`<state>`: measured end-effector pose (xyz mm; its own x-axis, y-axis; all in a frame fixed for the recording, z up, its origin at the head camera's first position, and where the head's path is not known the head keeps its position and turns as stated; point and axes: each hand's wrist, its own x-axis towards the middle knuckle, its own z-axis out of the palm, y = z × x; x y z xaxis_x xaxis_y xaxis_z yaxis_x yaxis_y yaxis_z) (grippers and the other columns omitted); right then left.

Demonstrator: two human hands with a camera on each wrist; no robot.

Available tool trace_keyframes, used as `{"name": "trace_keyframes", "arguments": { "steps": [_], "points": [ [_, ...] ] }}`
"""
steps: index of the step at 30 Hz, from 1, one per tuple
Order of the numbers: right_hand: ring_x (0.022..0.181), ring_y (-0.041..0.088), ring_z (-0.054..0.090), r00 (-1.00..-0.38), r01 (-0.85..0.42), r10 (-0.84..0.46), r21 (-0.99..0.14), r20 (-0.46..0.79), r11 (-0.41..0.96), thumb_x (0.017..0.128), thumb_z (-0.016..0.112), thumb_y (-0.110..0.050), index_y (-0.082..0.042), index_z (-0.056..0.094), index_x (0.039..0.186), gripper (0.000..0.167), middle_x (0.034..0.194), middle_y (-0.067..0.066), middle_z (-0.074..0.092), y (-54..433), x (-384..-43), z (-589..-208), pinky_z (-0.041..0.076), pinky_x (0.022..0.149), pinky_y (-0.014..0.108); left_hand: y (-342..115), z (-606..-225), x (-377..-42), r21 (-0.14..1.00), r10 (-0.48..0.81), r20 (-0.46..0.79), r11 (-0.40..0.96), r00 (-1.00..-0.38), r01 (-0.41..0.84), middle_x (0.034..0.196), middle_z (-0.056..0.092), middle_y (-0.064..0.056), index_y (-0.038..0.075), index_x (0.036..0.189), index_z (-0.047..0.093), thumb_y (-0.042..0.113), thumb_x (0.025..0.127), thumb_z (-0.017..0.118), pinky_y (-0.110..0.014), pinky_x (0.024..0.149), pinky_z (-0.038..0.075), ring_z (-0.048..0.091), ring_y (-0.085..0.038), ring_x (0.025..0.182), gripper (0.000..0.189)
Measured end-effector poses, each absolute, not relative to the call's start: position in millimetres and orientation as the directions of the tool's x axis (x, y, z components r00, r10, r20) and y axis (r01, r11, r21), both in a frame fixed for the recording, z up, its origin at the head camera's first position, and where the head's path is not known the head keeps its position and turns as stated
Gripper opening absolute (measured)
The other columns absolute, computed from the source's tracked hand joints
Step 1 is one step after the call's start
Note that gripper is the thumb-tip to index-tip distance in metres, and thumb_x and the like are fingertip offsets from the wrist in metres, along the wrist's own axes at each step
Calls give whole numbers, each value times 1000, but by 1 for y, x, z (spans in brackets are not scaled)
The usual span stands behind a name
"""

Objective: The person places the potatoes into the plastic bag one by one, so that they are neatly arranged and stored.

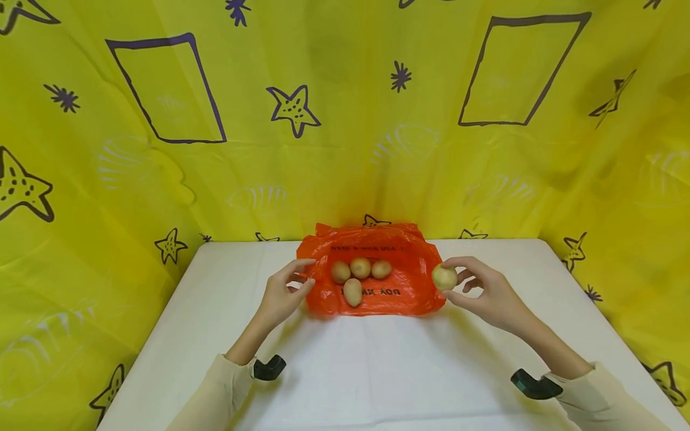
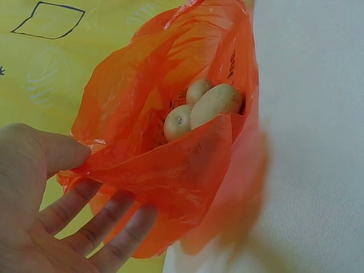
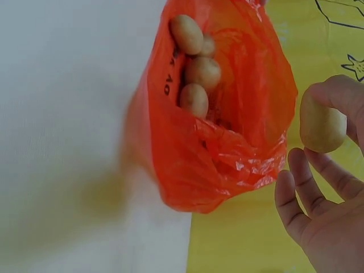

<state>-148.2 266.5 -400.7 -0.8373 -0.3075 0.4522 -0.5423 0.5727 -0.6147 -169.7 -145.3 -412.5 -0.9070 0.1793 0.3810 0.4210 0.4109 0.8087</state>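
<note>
An orange-red plastic bag with dark lettering lies spread at the far side of the table, its mouth gaping. Several potatoes sit in it: three in a row, with an oblong potato nearer me. At the bag's left edge my left hand pinches the plastic between thumb and fingers, as the left wrist view shows. Just off the bag's right edge, my right hand holds another potato between thumb and fingertips. In the right wrist view that potato is apart from the bag.
A white cloth-covered table stretches toward me. Yellow sheeting with drawn stars and shells hangs behind the bag and along both sides. Dark bands sit at both cuffs.
</note>
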Motion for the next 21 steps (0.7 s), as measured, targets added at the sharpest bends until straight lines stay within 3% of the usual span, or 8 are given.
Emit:
{"name": "trace_keyframes", "arguments": {
  "steps": [13, 21],
  "points": [
    [89, 15, 62, -789, -614, -370, -627, 490, 479, 78, 88, -2, -18, 67, 126, 55, 113, -3, 67, 246, -148, -397, 56, 71, 24, -144, -407, -166, 807, 186, 386, 407, -904, 428, 103, 68, -25, -5, 124, 66, -8, 91, 69, -30, 69, 58, 68, -42, 89, 32],
    [88, 17, 63, -784, -620, -394, -649, 480, 441, 81, 86, -3, -18, 66, 125, 51, 113, -4, 66, 227, -155, -398, 57, 72, 30, -151, -437, -186, 806, 169, 381, 421, -909, 416, 105, 70, -21, 1, 127, 66, -4, 92, 71, -28, 68, 57, 68, -39, 90, 35]
  ]
}}
